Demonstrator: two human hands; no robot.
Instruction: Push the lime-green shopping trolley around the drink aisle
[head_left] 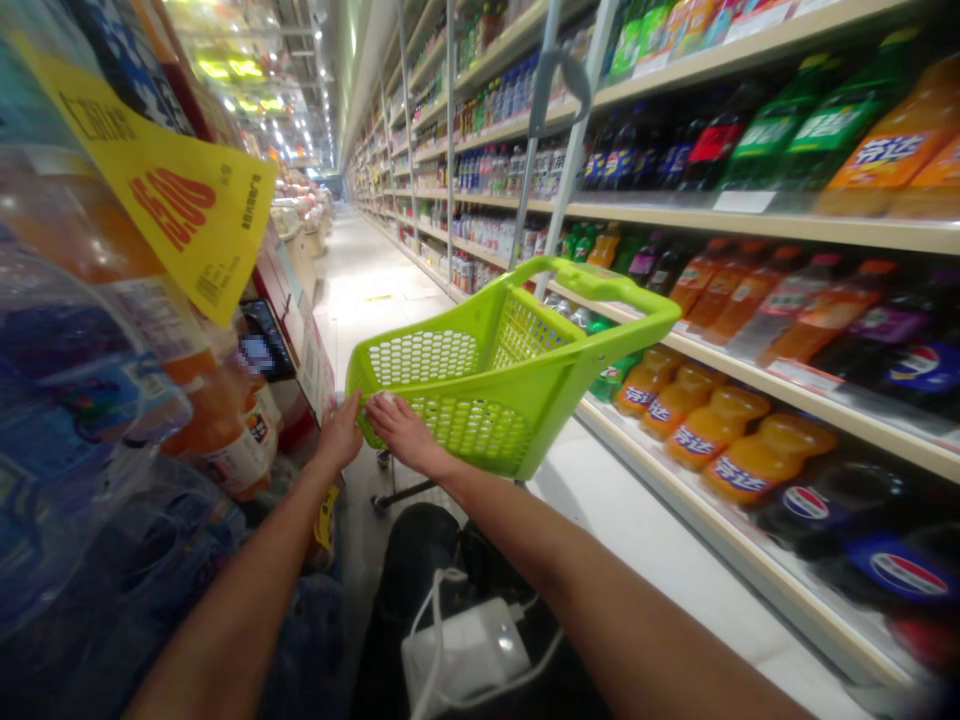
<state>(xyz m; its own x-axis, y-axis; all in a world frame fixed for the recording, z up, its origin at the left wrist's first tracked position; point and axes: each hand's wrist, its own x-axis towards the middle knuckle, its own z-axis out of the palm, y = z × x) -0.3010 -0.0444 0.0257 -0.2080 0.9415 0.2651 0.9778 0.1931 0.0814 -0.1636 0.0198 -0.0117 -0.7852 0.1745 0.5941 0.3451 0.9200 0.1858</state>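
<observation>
A lime-green plastic shopping basket [480,375] on a wheeled frame stands in the supermarket aisle in front of me. My left hand [340,433] rests against its near left corner, fingers curled on the edge. My right hand [403,428] lies on the basket's lower front rim beside the left, fingers bent over the plastic. The basket's handle [600,285] arches over its right side. Whether anything lies inside the basket cannot be seen.
Shelves of orange soda bottles [720,440] and cola bottles [862,530] run along the right. A yellow price sign [180,215] and wrapped bottle packs [90,400] crowd the left. A white power pack [469,650] with a cable hangs below my chest. The aisle floor [367,270] stretches ahead.
</observation>
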